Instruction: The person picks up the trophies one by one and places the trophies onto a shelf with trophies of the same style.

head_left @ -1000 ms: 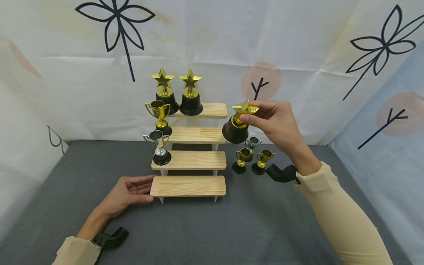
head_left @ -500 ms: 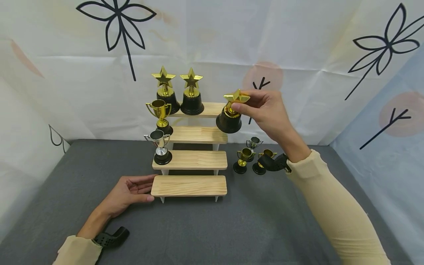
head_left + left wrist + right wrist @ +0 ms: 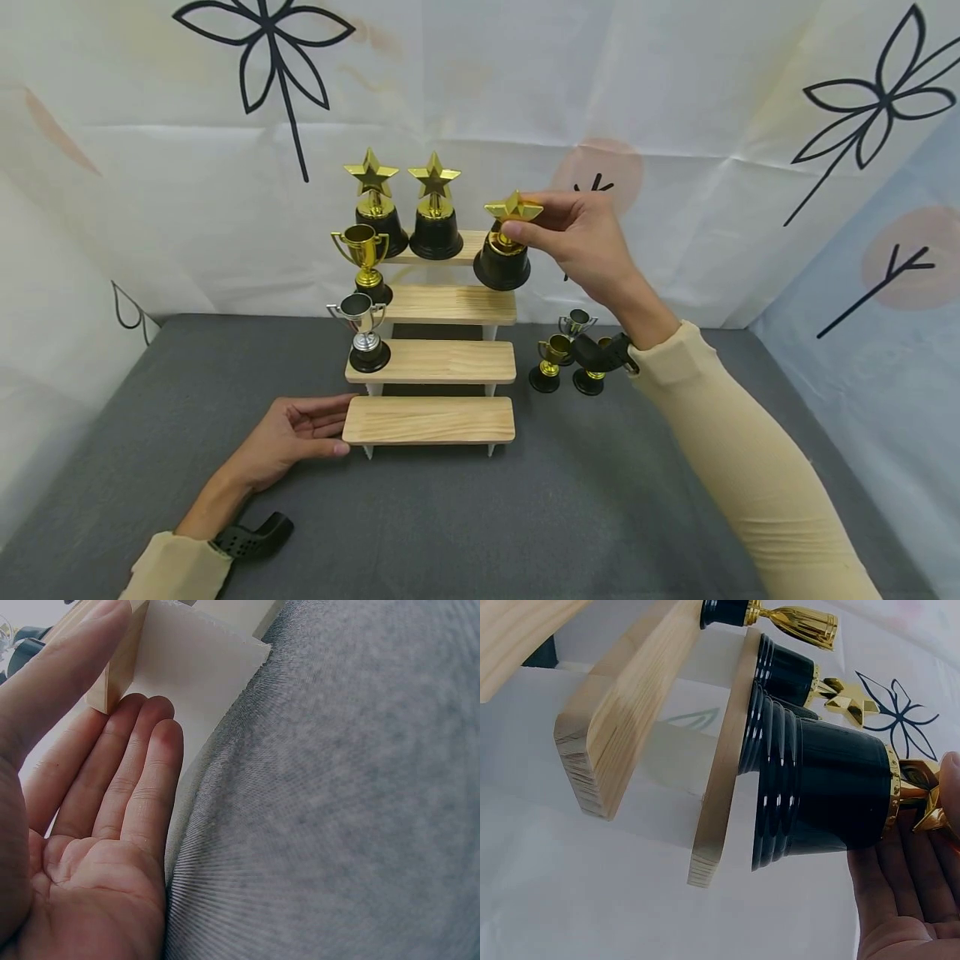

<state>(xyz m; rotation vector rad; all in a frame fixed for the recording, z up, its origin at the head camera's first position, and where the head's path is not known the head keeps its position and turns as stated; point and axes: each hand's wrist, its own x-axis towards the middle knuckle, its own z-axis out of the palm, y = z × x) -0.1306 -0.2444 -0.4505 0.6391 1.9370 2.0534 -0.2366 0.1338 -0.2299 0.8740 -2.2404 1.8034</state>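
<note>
My right hand (image 3: 585, 237) pinches a gold star trophy (image 3: 502, 267) just under its star, thumb in front. The trophy's black base tilts a little at the right end of the top step of a wooden stair shelf (image 3: 429, 421). In the right wrist view a gap shows between the trophy's base (image 3: 825, 787) and that step's outer end. My left hand (image 3: 288, 437) lies at the shelf's lower left end, palm up with fingers straight. In the left wrist view the fingertips (image 3: 166, 739) reach the wooden board's edge and the white support.
Two star trophies (image 3: 435, 229) stand on the top step's left and middle. A gold cup (image 3: 362, 254) and a silver cup (image 3: 366, 333) occupy the left ends of the steps below. Two gold cups (image 3: 553, 354) and a silver cup (image 3: 577, 321) stand right of the shelf.
My right hand has carried the star trophy up and left, from above the cups on the right to the top step's right end. The left hand stays in place.
</note>
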